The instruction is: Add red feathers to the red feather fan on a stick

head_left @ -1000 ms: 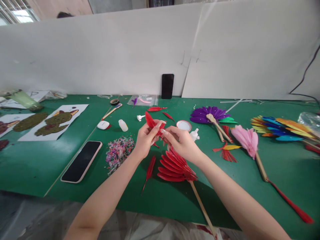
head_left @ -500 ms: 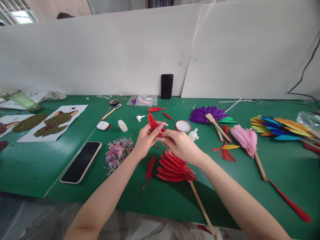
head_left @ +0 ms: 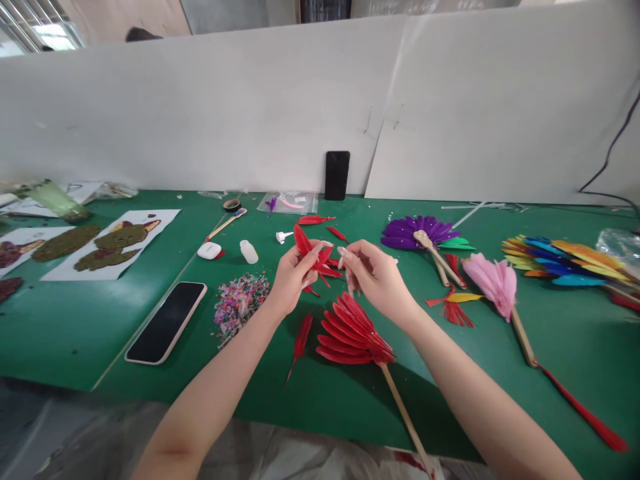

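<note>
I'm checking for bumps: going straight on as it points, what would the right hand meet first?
Probably the left hand or the red feather it holds; depth leaves which comes first unclear.

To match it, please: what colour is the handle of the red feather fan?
The handle is light tan, seen best in the head view.

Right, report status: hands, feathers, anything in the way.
Left hand pinching red feather; right hand close by, hold unclear. Red fan lower in view than both hands. Loose feather close at fan's left, not between the hands.
</note>
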`<state>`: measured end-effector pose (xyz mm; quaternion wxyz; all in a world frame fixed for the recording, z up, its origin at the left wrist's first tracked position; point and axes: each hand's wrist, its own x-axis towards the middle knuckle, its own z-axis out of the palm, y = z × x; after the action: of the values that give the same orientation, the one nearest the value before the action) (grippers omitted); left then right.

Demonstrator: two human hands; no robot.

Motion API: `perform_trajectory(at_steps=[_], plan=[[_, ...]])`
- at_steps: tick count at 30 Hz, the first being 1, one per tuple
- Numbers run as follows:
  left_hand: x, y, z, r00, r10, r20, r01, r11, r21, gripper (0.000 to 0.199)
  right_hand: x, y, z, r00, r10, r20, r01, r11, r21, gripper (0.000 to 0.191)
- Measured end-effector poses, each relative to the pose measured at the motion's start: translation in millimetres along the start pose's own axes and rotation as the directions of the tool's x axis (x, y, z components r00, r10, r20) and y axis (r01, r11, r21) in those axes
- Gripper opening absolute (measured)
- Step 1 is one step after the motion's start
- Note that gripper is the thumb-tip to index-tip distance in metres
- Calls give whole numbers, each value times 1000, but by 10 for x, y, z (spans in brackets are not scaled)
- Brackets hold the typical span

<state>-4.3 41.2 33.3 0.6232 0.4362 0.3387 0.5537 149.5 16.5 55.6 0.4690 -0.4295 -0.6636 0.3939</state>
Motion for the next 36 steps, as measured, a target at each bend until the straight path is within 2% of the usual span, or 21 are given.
perform_trajectory(at_steps=[4, 7, 9, 10, 12, 14, 16, 18, 20, 23, 25, 27, 30, 32, 34, 36], plan=[[38, 48, -61, 990, 119, -74, -116, 992, 37, 22, -3, 66, 47, 994, 91, 60, -98, 989, 113, 27], [78, 202, -151, 951, 258, -171, -258, 966, 26, 19, -7, 131, 182, 987, 101, 121, -113, 989, 91, 22], [92, 336, -217, 915, 341, -213, -344, 939, 28, 18, 20, 142, 355, 975, 111, 191, -115, 993, 14, 17], [94, 399, -249, 901, 374, -221, -375, 926, 37, 18, 46, 133, 465, 969, 100, 225, -91, 995, -48, 16], [94, 501, -306, 886, 408, -221, -406, 912, 57, 18, 116, 91, 704, 959, 2, 283, 65, 972, -227, 17], [93, 563, -356, 892, 402, -207, -395, 916, 76, 18, 185, 36, 918, 946, -35, 322, 166, 905, -391, 20], [97, 595, -401, 910, 372, -182, -358, 928, 103, 19, 223, -1, 1046, 922, -46, 385, 245, 840, -485, 24], [106, 603, -444, 923, 349, -163, -324, 932, 164, 21, 217, -1, 1053, 903, -69, 424, 290, 827, -482, 27], [127, 580, -482, 929, 331, -168, -284, 925, 251, 26, 184, 34, 940, 907, -91, 411, 285, 852, -440, 29], [185, 448, -538, 960, 234, -155, -145, 886, 441, 33, 144, 125, 630, 952, -4, 305, 138, 897, -420, 43], [238, 296, -579, 983, 147, -111, -54, 805, 591, 36, 151, 198, 407, 955, 88, 284, 17, 937, -350, 47], [291, 129, -627, 992, 97, -75, -16, 710, 704, 35, 182, 280, 229, 948, 174, 267, -84, 945, -316, 45], [344, -68, -699, 999, 14, -42, 26, 583, 812, 38, 233, 414, 101, 967, 222, 125, -133, 857, -498, 29], [350, -138, -724, 998, -10, -58, 56, 447, 893, 46, 250, 490, 94, 976, 213, 41, -141, 767, -626, 16], [331, -175, -710, 991, 93, -94, 66, 261, 963, 54, 254, 536, 108, 974, 225, 40, -140, 726, -673, 12], [295, -207, -654, 970, 234, -66, 42, 105, 994, 51, 256, 551, 112, 970, 238, 53, -142, 728, -671, 14]])
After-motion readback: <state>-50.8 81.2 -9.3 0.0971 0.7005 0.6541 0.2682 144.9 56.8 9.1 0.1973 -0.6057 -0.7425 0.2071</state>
